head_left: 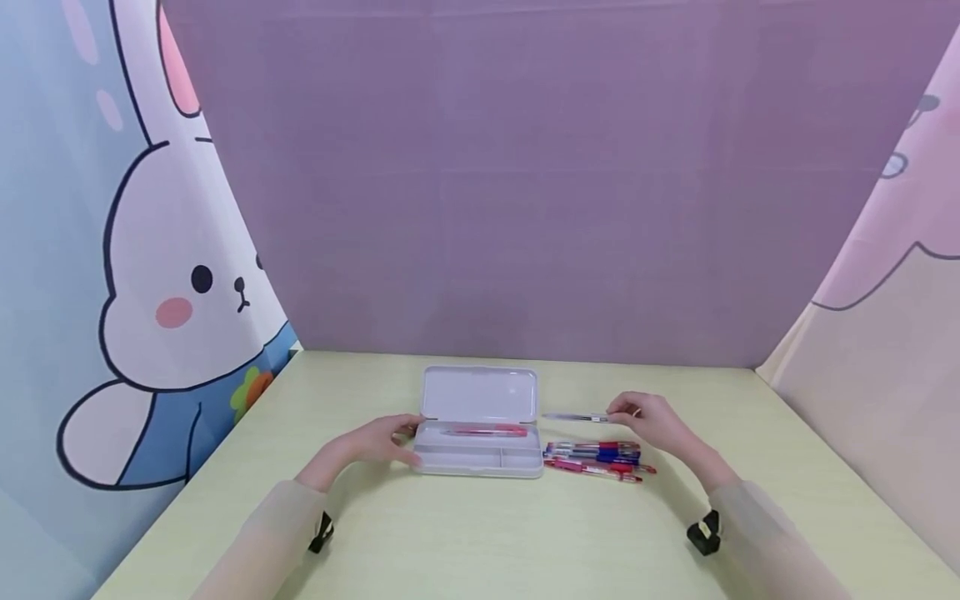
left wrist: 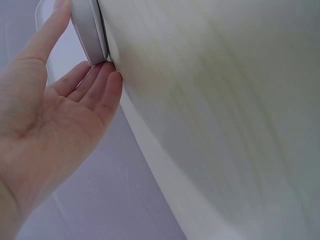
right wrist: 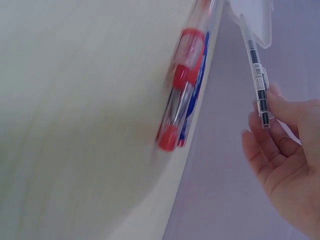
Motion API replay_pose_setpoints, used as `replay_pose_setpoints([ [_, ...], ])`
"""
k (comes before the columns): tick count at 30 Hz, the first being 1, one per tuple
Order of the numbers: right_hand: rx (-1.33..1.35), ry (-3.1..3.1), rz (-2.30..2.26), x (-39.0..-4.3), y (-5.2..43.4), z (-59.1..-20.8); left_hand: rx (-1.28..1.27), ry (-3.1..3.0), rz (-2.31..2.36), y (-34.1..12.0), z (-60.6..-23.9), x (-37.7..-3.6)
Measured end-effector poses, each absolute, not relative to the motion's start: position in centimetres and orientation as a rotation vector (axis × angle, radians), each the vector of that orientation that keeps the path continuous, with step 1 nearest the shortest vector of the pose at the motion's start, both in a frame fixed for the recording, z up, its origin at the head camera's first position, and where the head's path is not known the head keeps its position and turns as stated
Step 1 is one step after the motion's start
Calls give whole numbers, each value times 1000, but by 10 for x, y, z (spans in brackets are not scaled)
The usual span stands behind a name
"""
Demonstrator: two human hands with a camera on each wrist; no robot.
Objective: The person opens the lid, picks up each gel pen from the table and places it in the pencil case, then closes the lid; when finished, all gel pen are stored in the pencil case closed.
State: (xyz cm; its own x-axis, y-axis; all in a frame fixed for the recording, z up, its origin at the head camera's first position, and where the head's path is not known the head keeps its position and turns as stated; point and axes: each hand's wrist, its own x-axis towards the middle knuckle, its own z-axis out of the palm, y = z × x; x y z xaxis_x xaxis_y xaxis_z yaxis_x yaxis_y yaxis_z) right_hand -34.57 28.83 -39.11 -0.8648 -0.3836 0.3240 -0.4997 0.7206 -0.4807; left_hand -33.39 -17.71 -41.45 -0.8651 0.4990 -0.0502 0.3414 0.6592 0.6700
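Nearest me, my two sleeved forearms lie on the pale green worktop [head_left: 480,533]. My left hand [head_left: 382,442] rests against the left end of the open white pencil case [head_left: 480,446], fingers [left wrist: 95,87] straight and touching its wall. A red pen [head_left: 487,431] lies inside the case. Just right of the case, a cluster of red and blue pens [head_left: 596,458] lies on the worktop. Beyond them, my right hand [head_left: 656,421] pinches a clear pen [head_left: 577,417], held level near the raised lid [head_left: 480,392].
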Motion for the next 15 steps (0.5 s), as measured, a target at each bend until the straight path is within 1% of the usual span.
replay_pose_setpoints([
  [15, 759, -2678, 1001, -351, 249, -393, 686, 2633, 1007, -177, -415, -335],
])
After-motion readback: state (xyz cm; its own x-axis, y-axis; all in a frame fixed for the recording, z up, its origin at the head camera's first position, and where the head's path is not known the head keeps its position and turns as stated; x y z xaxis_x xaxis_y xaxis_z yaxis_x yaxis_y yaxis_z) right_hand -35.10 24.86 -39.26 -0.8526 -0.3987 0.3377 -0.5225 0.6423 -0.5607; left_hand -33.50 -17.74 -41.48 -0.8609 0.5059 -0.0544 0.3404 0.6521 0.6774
